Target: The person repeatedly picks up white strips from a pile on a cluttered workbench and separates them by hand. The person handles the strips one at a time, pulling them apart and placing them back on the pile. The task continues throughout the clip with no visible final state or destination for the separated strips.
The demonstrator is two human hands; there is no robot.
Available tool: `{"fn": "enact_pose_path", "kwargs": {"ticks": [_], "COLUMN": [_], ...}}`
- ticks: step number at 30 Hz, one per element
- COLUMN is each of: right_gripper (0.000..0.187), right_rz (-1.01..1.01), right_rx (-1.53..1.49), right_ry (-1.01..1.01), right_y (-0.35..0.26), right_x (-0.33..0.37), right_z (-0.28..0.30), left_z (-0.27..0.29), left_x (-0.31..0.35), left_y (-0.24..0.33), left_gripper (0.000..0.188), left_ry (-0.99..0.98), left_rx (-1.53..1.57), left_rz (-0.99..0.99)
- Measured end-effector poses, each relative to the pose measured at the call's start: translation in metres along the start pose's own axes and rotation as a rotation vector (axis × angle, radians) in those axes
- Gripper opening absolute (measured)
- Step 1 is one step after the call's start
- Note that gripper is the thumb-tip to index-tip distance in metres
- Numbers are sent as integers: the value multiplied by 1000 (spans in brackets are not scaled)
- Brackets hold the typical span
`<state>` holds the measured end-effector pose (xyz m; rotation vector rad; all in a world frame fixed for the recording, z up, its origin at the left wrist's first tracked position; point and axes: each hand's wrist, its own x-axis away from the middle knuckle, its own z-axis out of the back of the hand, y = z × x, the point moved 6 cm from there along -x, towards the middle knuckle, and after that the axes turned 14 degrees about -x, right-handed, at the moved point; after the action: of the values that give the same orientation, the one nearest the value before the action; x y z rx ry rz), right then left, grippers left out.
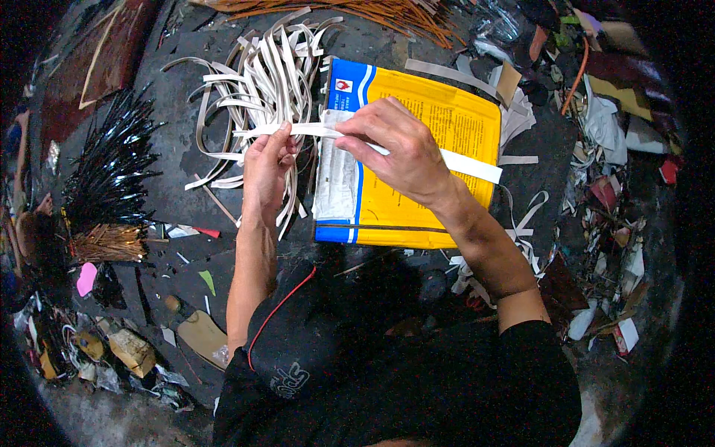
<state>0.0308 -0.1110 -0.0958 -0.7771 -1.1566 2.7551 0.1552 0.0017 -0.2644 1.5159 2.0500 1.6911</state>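
A flat white strip (313,130) is stretched level between my two hands. My left hand (264,167) pinches it near its left end, thumb on top. My right hand (395,145) grips the strip farther right, fingers bent together over the yellow and blue printed panel (424,212). From under my right hand a white band (471,165) runs out to the panel's right edge; whether it is the same strip is hidden. A worn whitish patch (337,182) covers part of the panel's left side. Just beyond my left hand lies a loose heap of white strips (261,82).
Black glossy strips (112,160) and a brown bundle (112,242) lie at the left. Orange-brown rods (357,9) cross the far edge. Pale strips (514,123) stick out beyond the panel's right side. Scraps (607,127) litter the right, and more waste (130,350) the lower left.
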Motion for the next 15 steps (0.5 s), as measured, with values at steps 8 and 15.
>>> {"fn": "enact_pose_path", "kwargs": {"ticks": [8, 15], "right_gripper": [15, 16], "right_rz": [44, -1], "right_rx": [38, -8], "right_ry": [35, 19], "right_y": [-2, -5], "right_x": [-2, 2], "right_z": [-5, -5], "left_z": [17, -39], "left_x": [-15, 41], "left_y": [-9, 33], "left_gripper": [15, 40], "left_ry": [-1, -68], "left_rx": [149, 342], "left_rz": [47, 52]}}
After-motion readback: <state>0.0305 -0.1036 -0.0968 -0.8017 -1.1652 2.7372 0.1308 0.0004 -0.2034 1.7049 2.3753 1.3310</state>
